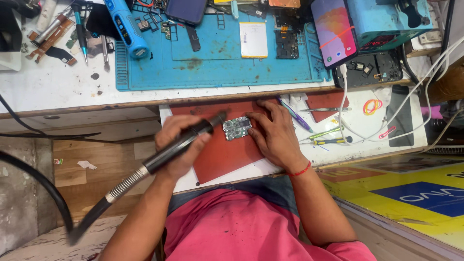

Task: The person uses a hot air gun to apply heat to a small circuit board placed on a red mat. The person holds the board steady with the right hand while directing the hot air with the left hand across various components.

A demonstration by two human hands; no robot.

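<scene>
- Head view: left hand [176, 145] clamped on hot-air wand [181, 142], nozzle just left of circuit board [237, 128] on red mat [227, 154]
- Right hand [275, 135], fingers spread, pins board's right edge; best kept steady, clear of nozzle

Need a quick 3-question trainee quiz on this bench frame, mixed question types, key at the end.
1. True or false: the left hand grips a black hot-air wand whose nozzle points toward the small circuit board.
2. What does the circuit board lie on? A) the blue work mat B) a red mat C) the floor
3. Which hand has its fingers beside the board, and what is on its wrist?

Key
1. True.
2. B, the red mat; the blue work mat is on the upper bench.
3. The right hand; a red band circles the wrist.
</scene>
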